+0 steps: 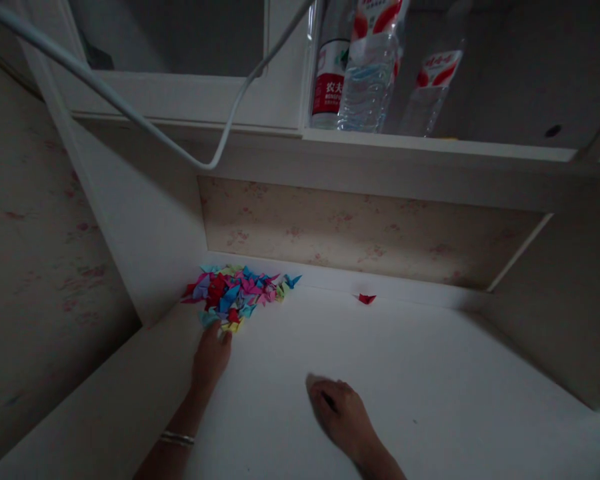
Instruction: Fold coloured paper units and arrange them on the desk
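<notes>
Folded paper pieces [230,293] in red, blue, pink, purple, green and yellow lie heaped on the white tabletop [380,353], in its back left corner, near the side panel [145,227]. The left hand [213,357] is at the near edge of the heap, thumb and forefinger slightly apart beside a yellow piece [233,327]; I cannot tell whether they touch it. A bracelet [177,438] circles that wrist. The right hand [343,413] rests on the tabletop, well apart from the heap, its fingers loosely curled inward; whether the thumb meets them, or anything is inside, I cannot tell. A single red piece [367,299] lies farther back, to the right of the heap. Above, plastic bottles [367,90] stand on a shelf [440,148], and a white cable [145,125] hangs in front.
</notes>
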